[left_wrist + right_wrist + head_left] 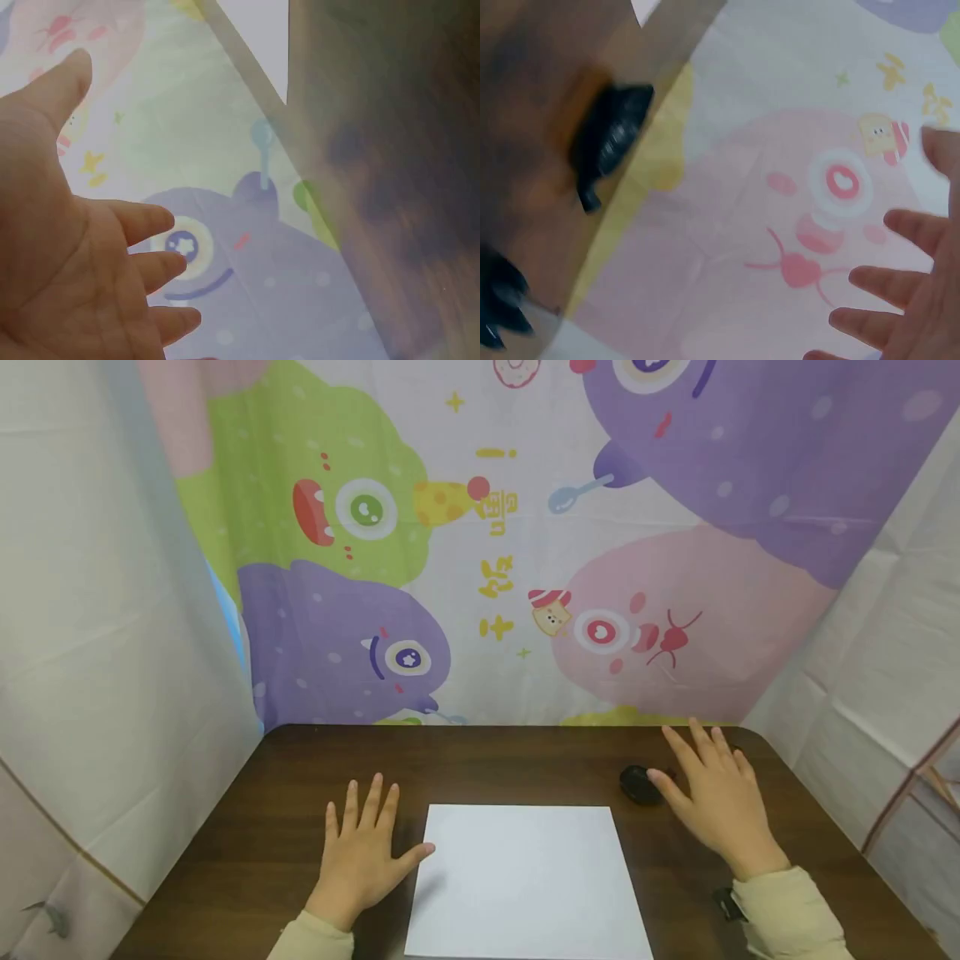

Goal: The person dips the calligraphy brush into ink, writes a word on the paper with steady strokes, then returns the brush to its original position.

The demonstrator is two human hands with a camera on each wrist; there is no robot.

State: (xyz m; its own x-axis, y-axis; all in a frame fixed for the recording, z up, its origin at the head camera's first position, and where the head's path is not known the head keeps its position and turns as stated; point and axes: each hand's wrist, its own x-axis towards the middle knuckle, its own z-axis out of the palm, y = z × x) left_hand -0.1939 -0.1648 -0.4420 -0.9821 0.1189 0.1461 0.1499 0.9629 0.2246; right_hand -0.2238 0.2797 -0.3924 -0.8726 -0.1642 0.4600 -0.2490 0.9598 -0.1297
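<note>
Beyond both hands' fingertips hangs the printed curtain (480, 543), all one-eyed monsters in green, purple and pink lying on their sides, and white cloth (112, 610) flanks the hands at either side. Under both palms spreads the dark wooden table (525, 768). Between the hands, there's the white board (525, 885), lying flat; in the head view the left thumb tip overlaps its edge, with a soft shadow on the white nearby. Pale sleeves (791, 914) sit behind the hands. The left hand (360, 860): fingers straight, spread apart, thumb out wide, nothing held! The right hand (712, 802), farther forward, fans its fingers too, and it holds nothing either. Just beside the right thumb lies the black bundle (640, 784); the head view overlaps the two, but the right wrist view shows them apart. Another dark thing (502, 296) pokes in at that view's edge, blurred, well apart from the fingers. Smallest, a dark wristband (729, 904) behind the right hand.
</note>
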